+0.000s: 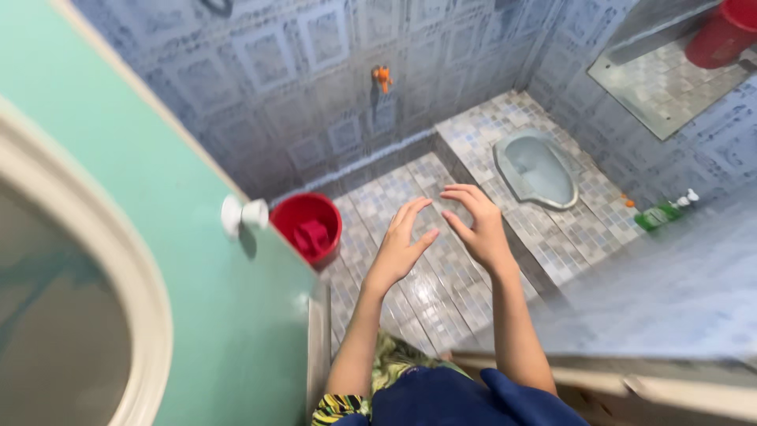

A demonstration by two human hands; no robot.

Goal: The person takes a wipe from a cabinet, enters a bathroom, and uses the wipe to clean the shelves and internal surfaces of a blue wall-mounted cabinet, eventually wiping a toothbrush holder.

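The turquoise painted door (197, 237) fills the left of the view, standing open into the room, with an oval frosted pane framed in cream and a small white round knob (243, 214) on its edge. Past it lies the floor of small blue-grey mosaic tiles (441, 276), walled by blue patterned tiles (276, 79) and stepping up at the back to a raised platform. Set into that platform is the pale blue-grey ceramic squat toilet pan (538, 168), pear-shaped and glossy, well apart from the hands.

Just beside the door edge, on the lower floor, stands the round red plastic bucket (308, 227) with a red dipper lying inside it. A green plastic bottle with a white cap (664, 211) lies on the right ledge. A small orange tap (382, 76) juts from the back wall.

Both hands hang in the air above the lower floor, holding nothing. The left hand (400, 244) has its fingers spread and a little curled, palm turned inward. The right hand (473, 225) mirrors it, fingers spread and bent, the two sets of fingertips near each other but apart. The bucket is the thing nearest the left hand.
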